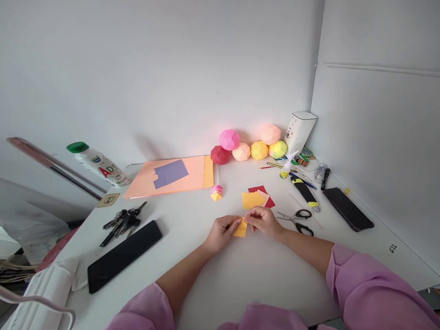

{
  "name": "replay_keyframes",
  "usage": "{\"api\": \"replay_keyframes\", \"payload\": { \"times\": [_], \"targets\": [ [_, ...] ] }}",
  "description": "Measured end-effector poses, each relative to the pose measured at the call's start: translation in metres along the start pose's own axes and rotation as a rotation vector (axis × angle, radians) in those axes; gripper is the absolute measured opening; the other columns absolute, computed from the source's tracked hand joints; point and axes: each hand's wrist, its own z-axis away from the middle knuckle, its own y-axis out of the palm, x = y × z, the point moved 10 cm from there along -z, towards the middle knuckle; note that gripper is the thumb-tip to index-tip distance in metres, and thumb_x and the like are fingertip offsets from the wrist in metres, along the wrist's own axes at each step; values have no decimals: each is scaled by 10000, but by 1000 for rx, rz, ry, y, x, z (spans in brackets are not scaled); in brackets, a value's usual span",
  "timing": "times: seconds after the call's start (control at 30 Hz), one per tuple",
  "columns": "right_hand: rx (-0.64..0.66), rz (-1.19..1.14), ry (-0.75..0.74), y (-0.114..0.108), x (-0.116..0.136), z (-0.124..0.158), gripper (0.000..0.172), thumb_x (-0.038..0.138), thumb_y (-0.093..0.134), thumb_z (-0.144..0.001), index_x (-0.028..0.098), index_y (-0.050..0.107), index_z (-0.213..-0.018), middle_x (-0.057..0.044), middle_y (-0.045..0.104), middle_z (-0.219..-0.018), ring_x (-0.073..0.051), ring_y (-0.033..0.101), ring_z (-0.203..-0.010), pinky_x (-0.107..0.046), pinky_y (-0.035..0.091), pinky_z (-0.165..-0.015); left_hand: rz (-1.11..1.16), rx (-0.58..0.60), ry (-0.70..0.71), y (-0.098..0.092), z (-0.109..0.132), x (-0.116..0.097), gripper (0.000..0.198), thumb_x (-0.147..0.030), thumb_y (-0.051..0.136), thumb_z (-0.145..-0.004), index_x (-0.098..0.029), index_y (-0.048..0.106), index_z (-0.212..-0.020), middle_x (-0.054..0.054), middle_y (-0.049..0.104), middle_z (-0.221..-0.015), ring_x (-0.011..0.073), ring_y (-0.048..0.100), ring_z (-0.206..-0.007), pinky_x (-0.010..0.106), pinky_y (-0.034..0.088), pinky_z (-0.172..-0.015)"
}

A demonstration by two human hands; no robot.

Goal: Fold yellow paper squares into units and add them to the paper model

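Between my two hands is a small piece of yellow-orange paper [241, 229], its lower part hanging below the fingers. My left hand [222, 233] pinches its upper edge from the left. From the right, my right hand [266, 222] pinches the same edge, fingertips close to the left thumb. The fingers hide the top of the sheet, where a fold may be. Just beyond the hands lie yellow, peach and red paper pieces [252, 200], overlapping. A small stack of folded pink and yellow paper pyramids [216, 194] sits to the left of them.
Black-handled scissors [298, 220] lie right of my right hand, near a utility knife [305, 194] and a glue bottle [285, 170]. Faceted paper balls [259, 150] line the wall. At left are a phone [124, 256], keys [125, 222], a white bottle [98, 165] and peach sheets [144, 181].
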Motion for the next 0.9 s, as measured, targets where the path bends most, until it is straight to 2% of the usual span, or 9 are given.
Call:
{"api": "replay_keyframes", "payload": {
  "times": [0.43,0.63,0.73,0.9],
  "targets": [
    [40,41,-49,4,8,2,303,431,505,-854,156,540,-730,16,553,-627,-78,520,-460,-212,409,-467,60,-13,-46,-1,-1,4,371,-417,446,-864,-148,701,-837,14,591,-661,124,459,-596,218,371,-544],
    [32,-4,1,3,5,2,304,465,434,-880,174,508,-836,15,554,-621,-102,536,-488,-210,389,-444,89,-21,-57,-2,-2,4,389,-434,454,-854,-139,700,-791,13,590,-637,120,457,-567,222,364,-522],
    [54,15,-28,6,7,1,263,441,521,-838,184,527,-897,22,557,-629,-113,553,-536,-217,418,-476,120,10,-60,0,-2,3,379,-428,456,-855,-145,707,-825,25,621,-679,132,492,-603,230,388,-553],
    [48,83,-79,6,9,1,231,395,577,-805,164,579,-790,12,561,-630,-103,549,-512,-220,418,-475,182,24,-115,2,-1,10,317,-406,529,-821,-143,682,-911,43,648,-758,138,529,-655,237,416,-592]
  ]
}}
